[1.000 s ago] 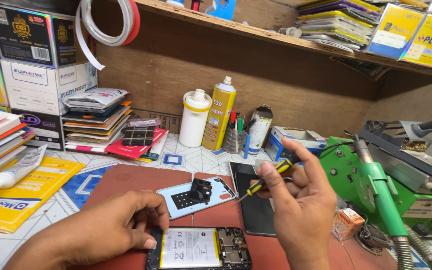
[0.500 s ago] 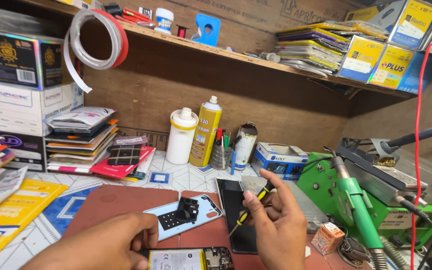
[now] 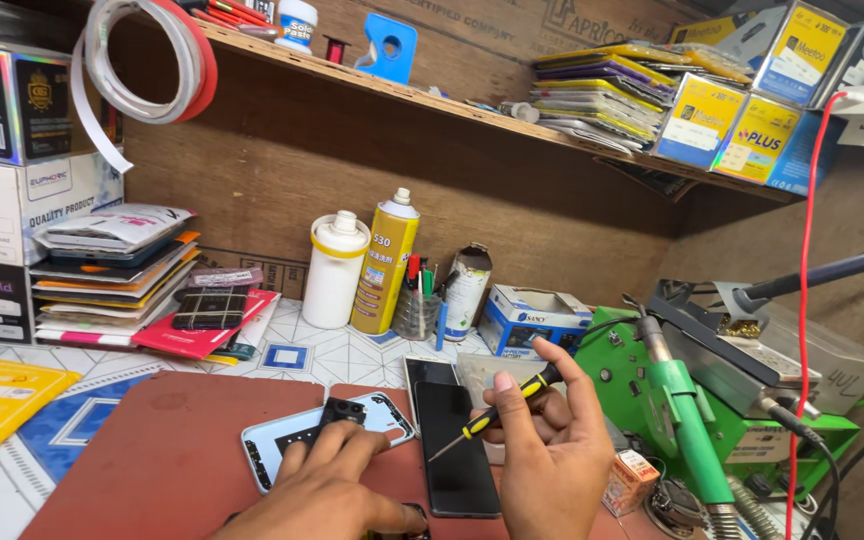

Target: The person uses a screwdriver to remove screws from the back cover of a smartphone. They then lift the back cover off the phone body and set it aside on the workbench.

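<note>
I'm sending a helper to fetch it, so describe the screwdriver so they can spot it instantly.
Look at the red mat on the workbench, then at the right hand raised above the black phone. The screwdriver is pinched in its fingers: thin, black-and-yellow handle, unlike the fat green soldering tool beside it.

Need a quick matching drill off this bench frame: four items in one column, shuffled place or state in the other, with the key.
Items
1. screwdriver
2. spray can
3. tape roll
4. black phone

Places
A. hangs at the shelf's left end
B. lies flat on the red mat
C. pinched in the right hand
D. stands upright beside the white bottle

Pairs: 1-C, 2-D, 3-A, 4-B
</note>
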